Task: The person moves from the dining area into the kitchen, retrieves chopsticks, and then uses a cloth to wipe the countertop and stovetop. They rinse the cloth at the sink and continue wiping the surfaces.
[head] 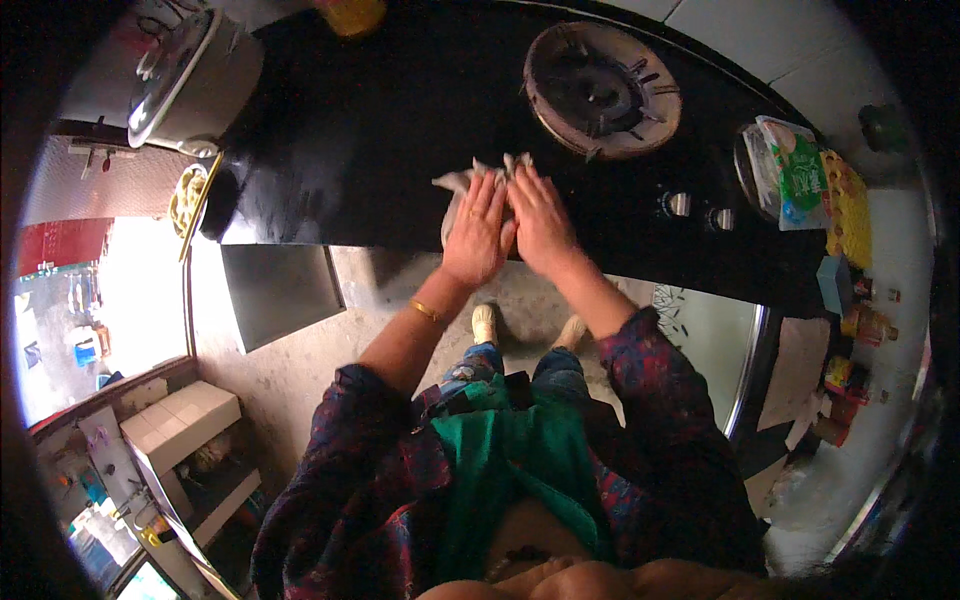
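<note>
Both of my hands are side by side on a pale cloth (pixel 453 181) at the front of the black countertop (pixel 360 150). My left hand (pixel 480 234) presses on it with its fingers together, and a gold-coloured bracelet (pixel 424 309) circles that wrist. My right hand (pixel 541 219) has its fingertips on the cloth's right end, the thumbs close together. Parts of the cloth are hidden under the hands. Beyond my right hand is a round gas burner (pixel 600 97). Two control knobs (pixel 679 204) are to its front right.
At the far left stands a lidded pot (pixel 202 82), with a bowl of food (pixel 187 199) near the counter's left end. A yellow object (pixel 354 16) is at the back. On the right lie a green-and-white package (pixel 801 172), a yellow textured item (pixel 847 206) and a bluish block (pixel 832 285).
</note>
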The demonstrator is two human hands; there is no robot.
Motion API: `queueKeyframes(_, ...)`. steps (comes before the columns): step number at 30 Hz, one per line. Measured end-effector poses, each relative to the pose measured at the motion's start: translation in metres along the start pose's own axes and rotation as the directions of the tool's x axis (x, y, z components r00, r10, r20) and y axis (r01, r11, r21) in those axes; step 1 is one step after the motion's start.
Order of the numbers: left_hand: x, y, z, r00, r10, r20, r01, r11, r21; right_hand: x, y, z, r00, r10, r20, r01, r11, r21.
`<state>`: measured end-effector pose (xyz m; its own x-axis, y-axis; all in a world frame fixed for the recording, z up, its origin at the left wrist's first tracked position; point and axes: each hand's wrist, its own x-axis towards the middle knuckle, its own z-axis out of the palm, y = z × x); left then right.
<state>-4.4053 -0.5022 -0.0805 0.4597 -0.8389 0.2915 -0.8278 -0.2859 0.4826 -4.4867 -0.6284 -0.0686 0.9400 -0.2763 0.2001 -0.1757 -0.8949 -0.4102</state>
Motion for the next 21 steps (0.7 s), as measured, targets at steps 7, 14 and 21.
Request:
queueKeyframes(7, 0.046, -0.053, -0.017, 0.999, -0.035, 0.035, 0.030, 0.990, 0.140, 0.069, -0.001, 0.021, 0.993, -0.048, -0.103, 0.047, 0.999, -0.014)
queueKeyframes(14, -0.050, -0.033, -0.050, 0.982, -0.027, 0.187, 0.003, 0.991, 0.131, -0.005, -0.053, 0.015, 0.984, -0.123, 0.131, 0.131, 0.990, -0.053)
queueKeyframes(21, 0.037, -0.090, -0.048, 0.979, -0.098, 0.178, 0.050, 0.965, 0.258, 0.106, -0.035, 0.031, 0.991, -0.087, 0.104, 0.111, 0.962, -0.251)
